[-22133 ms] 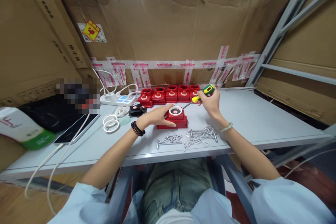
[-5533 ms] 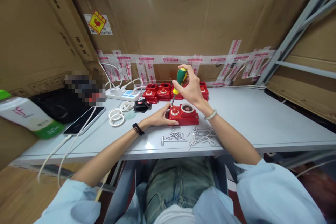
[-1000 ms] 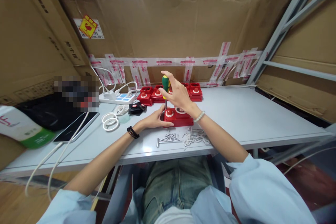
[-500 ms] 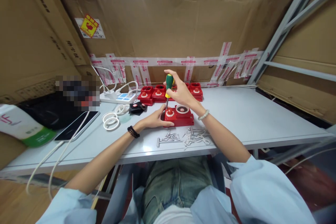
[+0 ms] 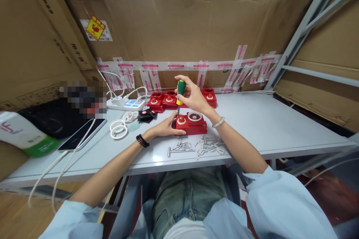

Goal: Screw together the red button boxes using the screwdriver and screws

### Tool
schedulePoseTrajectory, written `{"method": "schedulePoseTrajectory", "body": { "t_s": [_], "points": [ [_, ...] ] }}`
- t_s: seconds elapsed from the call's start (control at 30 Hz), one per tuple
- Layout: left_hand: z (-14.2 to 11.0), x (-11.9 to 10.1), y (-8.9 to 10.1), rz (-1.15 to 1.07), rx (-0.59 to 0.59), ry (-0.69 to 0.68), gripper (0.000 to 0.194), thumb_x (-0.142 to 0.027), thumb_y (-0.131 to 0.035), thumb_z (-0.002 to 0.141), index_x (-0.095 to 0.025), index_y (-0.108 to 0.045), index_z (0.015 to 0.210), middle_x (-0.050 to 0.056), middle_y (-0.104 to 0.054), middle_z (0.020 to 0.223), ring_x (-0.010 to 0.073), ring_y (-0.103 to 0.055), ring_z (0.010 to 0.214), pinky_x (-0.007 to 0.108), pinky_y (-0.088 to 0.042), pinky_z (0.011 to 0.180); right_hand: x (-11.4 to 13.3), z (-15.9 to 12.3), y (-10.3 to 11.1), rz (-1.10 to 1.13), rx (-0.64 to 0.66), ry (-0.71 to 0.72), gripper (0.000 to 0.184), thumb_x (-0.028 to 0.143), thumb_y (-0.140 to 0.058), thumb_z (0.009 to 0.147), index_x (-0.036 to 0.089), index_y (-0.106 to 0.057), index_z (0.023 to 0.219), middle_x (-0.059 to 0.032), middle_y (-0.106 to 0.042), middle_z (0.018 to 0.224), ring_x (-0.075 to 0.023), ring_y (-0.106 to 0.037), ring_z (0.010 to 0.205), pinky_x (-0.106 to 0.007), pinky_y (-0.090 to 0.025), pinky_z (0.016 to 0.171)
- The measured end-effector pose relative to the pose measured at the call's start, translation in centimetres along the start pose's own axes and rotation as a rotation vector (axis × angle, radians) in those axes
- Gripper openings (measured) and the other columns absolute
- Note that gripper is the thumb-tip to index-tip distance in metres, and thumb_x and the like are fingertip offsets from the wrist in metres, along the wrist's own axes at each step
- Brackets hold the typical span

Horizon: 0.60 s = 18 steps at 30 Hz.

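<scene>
A red box-shaped device (image 5: 193,130) with a red dome and a white-ringed round opening rests on the table. Its left end is gripped by my left hand (image 5: 167,126), thumb at the top and fingers along the front. My right hand (image 5: 193,95) is closed round the green and yellow handle of a screwdriver (image 5: 181,89). The screwdriver stands nearly upright, its shaft reaching down to the device's back left corner; the tip itself is hidden. In front of the device lie small screws (image 5: 183,145), metal rods and white cords (image 5: 211,147).
Several similar red devices (image 5: 156,101) stand in a row behind. To the left are white rings (image 5: 119,130), black parts (image 5: 147,115), a power strip (image 5: 127,104), a phone (image 5: 82,134) with a white cable and a white-green pouch (image 5: 26,134). Cardboard (image 5: 179,26) walls the table's back.
My right hand and the screwdriver handle have shifted very slightly, with the fingers turned a little. My left hand and the red device stay in place.
</scene>
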<state>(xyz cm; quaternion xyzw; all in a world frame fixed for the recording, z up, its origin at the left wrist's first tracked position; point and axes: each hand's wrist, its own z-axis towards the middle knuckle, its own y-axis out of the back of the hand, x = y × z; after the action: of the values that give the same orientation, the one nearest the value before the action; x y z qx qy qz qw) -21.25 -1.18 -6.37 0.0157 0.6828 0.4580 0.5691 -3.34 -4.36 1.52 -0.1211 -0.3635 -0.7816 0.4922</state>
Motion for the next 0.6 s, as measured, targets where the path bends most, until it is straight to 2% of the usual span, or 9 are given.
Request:
{"method": "schedulePoseTrajectory", "body": {
  "t_s": [0.1, 0.2, 0.27, 0.33, 0.43, 0.5, 0.6],
  "points": [
    [0.03, 0.08, 0.00, 0.034, -0.023, -0.014, 0.098, -0.055, -0.078, 0.067, -0.015, -0.033, 0.144, 0.018, -0.047, 0.146, 0.0372, -0.047, 0.134, 0.048, -0.041, 0.110, 0.14, -0.16, -0.11, -0.137, -0.112, -0.032, 0.045, 0.032, -0.067, 0.078, 0.024, -0.049, 0.119, -0.0001, -0.063, 0.093, -0.0154, -0.058, 0.072, -0.036, -0.051, 0.075],
    [0.12, 0.18, -0.03, 0.045, -0.028, -0.038, 0.096, -0.055, -0.078, 0.067, -0.015, -0.035, 0.144, 0.019, -0.045, 0.148, 0.0374, -0.046, 0.134, 0.051, -0.039, 0.112, 0.32, -0.38, -0.32, -0.266, -0.178, -0.071, 0.042, 0.040, -0.066, 0.080, 0.023, -0.050, 0.115, -0.0007, -0.063, 0.086, -0.0164, -0.057, 0.068, -0.035, -0.049, 0.072],
    [0.10, 0.08, -0.05, 0.042, -0.024, -0.035, 0.097, -0.054, -0.078, 0.067, -0.015, -0.033, 0.144, 0.019, -0.045, 0.148, 0.0370, -0.047, 0.133, 0.052, -0.039, 0.111, 0.30, -0.40, -0.24, -0.259, -0.142, -0.062, 0.042, 0.038, -0.062, 0.083, 0.024, -0.048, 0.120, -0.0023, -0.064, 0.093, -0.0172, -0.059, 0.073, -0.037, -0.049, 0.075],
    [0.01, -0.12, -0.04, 0.028, -0.013, -0.017, 0.097, -0.054, -0.077, 0.068, -0.015, -0.031, 0.144, 0.019, -0.046, 0.147, 0.0360, -0.050, 0.131, 0.050, -0.040, 0.110, 0.17, -0.30, 0.00, -0.135, -0.067, -0.032, 0.044, 0.030, -0.058, 0.084, 0.025, -0.045, 0.126, -0.0026, -0.062, 0.101, -0.0169, -0.062, 0.079, -0.037, -0.050, 0.080],
    [-0.11, -0.31, -0.03, 0.005, 0.006, -0.002, 0.096, -0.055, -0.076, 0.070, -0.016, -0.030, 0.145, 0.017, -0.047, 0.146, 0.0343, -0.052, 0.129, 0.048, -0.042, 0.109, 0.08, -0.12, 0.32, 0.076, 0.025, -0.028, 0.046, 0.024, -0.056, 0.082, 0.025, -0.043, 0.126, -0.0002, -0.060, 0.095, -0.0150, -0.063, 0.080, -0.033, -0.053, 0.076],
    [-0.07, -0.23, -0.04, 0.016, 0.000, -0.006, 0.098, -0.055, -0.077, 0.069, -0.016, -0.029, 0.145, 0.018, -0.045, 0.148, 0.0346, -0.050, 0.131, 0.048, -0.041, 0.111, 0.28, -0.11, 0.25, 0.068, 0.003, -0.052, 0.044, 0.028, -0.061, 0.081, 0.024, -0.045, 0.121, 0.0019, -0.058, 0.085, -0.0148, -0.061, 0.072, -0.032, -0.053, 0.069],
    [0.13, 0.08, -0.09, 0.042, -0.025, -0.016, 0.097, -0.054, -0.078, 0.068, -0.014, -0.031, 0.143, 0.020, -0.044, 0.148, 0.0357, -0.048, 0.132, 0.049, -0.040, 0.111, 0.90, -0.32, -0.33, -0.069, -0.091, -0.081, 0.043, 0.033, -0.067, 0.080, 0.023, -0.046, 0.116, 0.0045, -0.054, 0.073, -0.0141, -0.055, 0.060, -0.032, -0.050, 0.063]
  ]
}}
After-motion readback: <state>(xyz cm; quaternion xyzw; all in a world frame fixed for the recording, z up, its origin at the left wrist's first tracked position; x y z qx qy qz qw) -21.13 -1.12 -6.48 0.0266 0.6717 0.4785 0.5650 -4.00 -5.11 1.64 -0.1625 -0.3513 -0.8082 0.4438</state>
